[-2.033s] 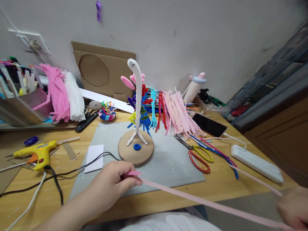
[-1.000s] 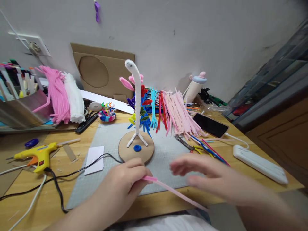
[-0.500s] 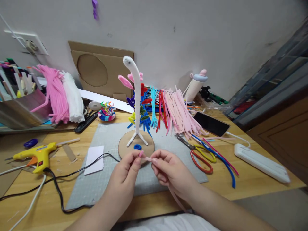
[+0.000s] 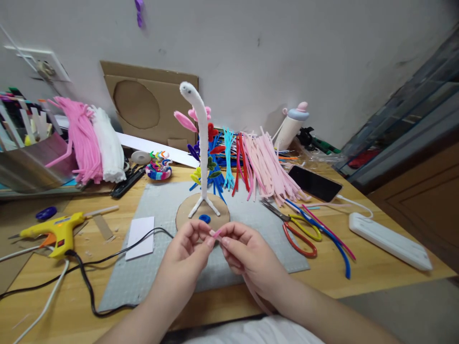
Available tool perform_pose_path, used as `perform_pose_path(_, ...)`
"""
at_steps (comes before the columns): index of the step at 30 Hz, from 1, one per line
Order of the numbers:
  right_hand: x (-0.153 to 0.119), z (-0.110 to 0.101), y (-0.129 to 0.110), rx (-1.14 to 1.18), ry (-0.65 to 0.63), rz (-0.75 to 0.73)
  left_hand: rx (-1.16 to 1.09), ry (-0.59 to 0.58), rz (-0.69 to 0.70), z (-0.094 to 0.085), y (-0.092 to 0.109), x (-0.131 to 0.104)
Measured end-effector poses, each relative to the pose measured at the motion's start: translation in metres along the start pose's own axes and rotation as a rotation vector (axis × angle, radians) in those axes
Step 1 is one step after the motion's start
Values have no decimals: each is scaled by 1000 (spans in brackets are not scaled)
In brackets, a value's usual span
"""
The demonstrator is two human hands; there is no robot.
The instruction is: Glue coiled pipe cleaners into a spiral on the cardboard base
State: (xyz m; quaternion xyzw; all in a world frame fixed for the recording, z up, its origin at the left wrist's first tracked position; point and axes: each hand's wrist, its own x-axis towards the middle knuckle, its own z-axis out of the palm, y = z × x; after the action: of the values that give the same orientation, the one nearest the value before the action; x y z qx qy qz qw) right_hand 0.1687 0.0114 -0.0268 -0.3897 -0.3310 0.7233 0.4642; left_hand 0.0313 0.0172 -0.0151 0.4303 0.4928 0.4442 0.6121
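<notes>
My left hand (image 4: 190, 251) and my right hand (image 4: 247, 253) meet at the fingertips in front of a round cardboard base (image 4: 182, 208). Both pinch a pink pipe cleaner (image 4: 216, 234); its pale length hangs below my right hand. On the base stands a white fuzzy stem (image 4: 203, 153) with a curved top and splayed feet. A small blue coil (image 4: 204, 219) lies in front of the feet. Pink, red, purple, green and yellow flower and leaf shapes show around the stem.
A yellow glue gun (image 4: 66, 231) with cables lies left, beside a white card (image 4: 140, 238). Scissors (image 4: 299, 229), blue and pink pipe cleaners, a phone (image 4: 315, 184) and a power strip (image 4: 389, 241) lie right. Pipe-cleaner bundles (image 4: 268, 167) and a bottle (image 4: 292, 126) are behind.
My fingertips have come closer together, with my left hand moving slightly right. Less of the pink pipe cleaner shows between them. The view has shifted slightly.
</notes>
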Motion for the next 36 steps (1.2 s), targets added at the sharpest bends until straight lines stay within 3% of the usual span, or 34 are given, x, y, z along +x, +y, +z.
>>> perform_pose_path(7,0,0,3,-107,32,-77,15,2,1,3,4,-3)
perform_pose_path(16,1,0,5,-90,16,-106,176,4,150,0,-3,-5)
perform_pose_path(19,1,0,2,-17,-5,-59,401,-3,412,-6,-11,-7)
perform_pose_path(23,2,-2,-3,108,-21,92,886,-23,991,-14,-21,-8)
perform_pose_path(26,2,-5,-5,163,-29,145,1190,16,1209,-19,-27,-7)
perform_pose_path(30,2,-9,-3,181,-70,119,1209,-3,1179,-23,-28,-7)
perform_pose_path(36,3,-14,-4,31,-122,216,829,-266,651,-27,-9,-6)
